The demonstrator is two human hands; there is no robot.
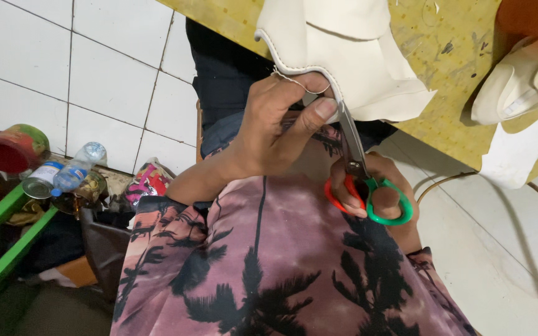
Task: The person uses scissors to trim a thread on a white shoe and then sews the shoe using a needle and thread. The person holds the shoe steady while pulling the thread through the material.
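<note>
Nearest the camera: a pink shirt with black palm prints (269, 267) fills the lower centre.

Right hand (384, 193), at about 4 o'clock from frame centre, is closed through the handles of the scissors (359, 171), one loop red, one green. Blades run up toward 12 o'clock, their tips hidden behind the fabric edge.

Left hand (275, 124), just beside at centre, pinches the stitched rim of a cream fabric piece (344, 56), thumb pressed against it by the blade. A loose thread curls over the fingers.

The fabric lies partly on a yellow table (443, 62) at 1 o'clock.

Further cream pieces (518, 87) sit at 2 o'clock.

At 9 o'clock, well apart: a plastic bottle (79, 165) and a tin can (38, 180).
</note>
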